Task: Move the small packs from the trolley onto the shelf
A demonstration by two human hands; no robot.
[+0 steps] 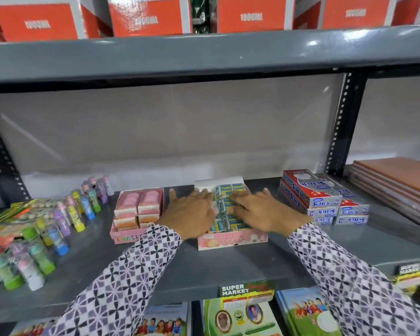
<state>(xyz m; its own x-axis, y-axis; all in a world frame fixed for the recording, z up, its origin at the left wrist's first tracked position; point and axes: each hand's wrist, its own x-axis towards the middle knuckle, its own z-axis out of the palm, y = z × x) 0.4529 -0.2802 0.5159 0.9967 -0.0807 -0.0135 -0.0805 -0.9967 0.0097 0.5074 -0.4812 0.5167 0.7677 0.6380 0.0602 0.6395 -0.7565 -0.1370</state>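
- Both hands are down in the pink display tray sitting centre frame on the grey shelf. The trolley isn't in shot at all.
- The small packs are the blue-and-yellow ones stood in tight rows inside that tray, so these ones are already on the shelf.
- Left hand lies flat over the left side of the rows with fingers spread, not curled around anything. Right hand is the same on the right side, palm down and fingertips on the pack tops. To me it reads as patting or squaring them up, not gripping.
- Handling guess: they look like tiny, light cardboard or wrapped packs. Stiff enough to pinch, but the shiny wrap probably makes them a bit slippery.
- They're packed close, so I'd pinch one by its short ends from the top, or scoop a whole row between two flat hands. Nudging one could tip its neighbours.
- The tray looks like thin card, so pushing hard could slide it. The eraser box sits just left, and the stacked Softek boxes are just to the right.
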